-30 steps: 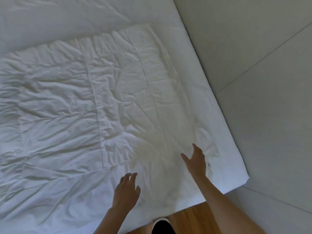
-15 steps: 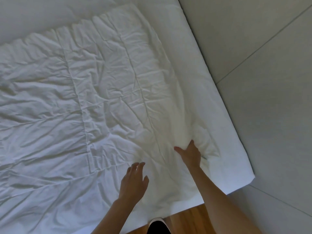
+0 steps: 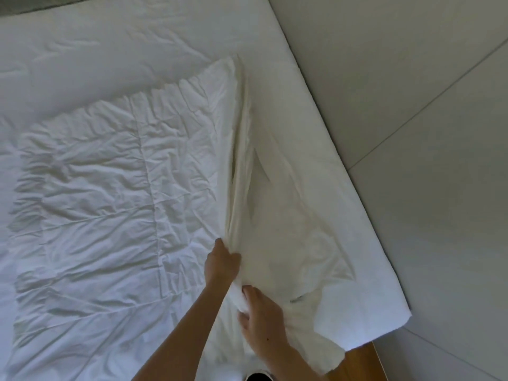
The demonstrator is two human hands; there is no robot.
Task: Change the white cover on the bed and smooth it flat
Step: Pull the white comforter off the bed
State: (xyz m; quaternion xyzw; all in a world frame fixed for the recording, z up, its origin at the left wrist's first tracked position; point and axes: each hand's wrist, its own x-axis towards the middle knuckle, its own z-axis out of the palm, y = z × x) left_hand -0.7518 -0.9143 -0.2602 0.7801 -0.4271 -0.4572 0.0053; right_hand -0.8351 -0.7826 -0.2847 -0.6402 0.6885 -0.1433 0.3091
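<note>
Pale grey tiled floor (image 3: 412, 92) fills the right of the head view, crossed by thin grout lines; a strip of orange-brown wood (image 3: 354, 364) shows at the bottom edge beside the bed corner.

Bed (image 3: 275, 50) runs from the left edge to a diagonal right edge, dressed in smooth white sheet. On its left and centre lies a crumpled white quilted duvet cover (image 3: 96, 202), rectangular, stitched in panels, heavily creased, flat across most of its area. Its near right part is gathered and lifted into a long ridge of folds that runs from the far corner down toward the hands; loose cloth drapes over the bed's near right corner.

Left hand (image 3: 221, 264), forearm bare, reaches in from below; its grip is curled around the gathered ridge of the cover, thumb on the left face of the fold. Right hand (image 3: 261, 317) sits just beside it, nearer the camera, grip pinching a bunch of the same cloth between thumb and fingers. Both hands are on the cover, close together.

Dark, white-rimmed shape at bottom centre; cannot tell what it is.
</note>
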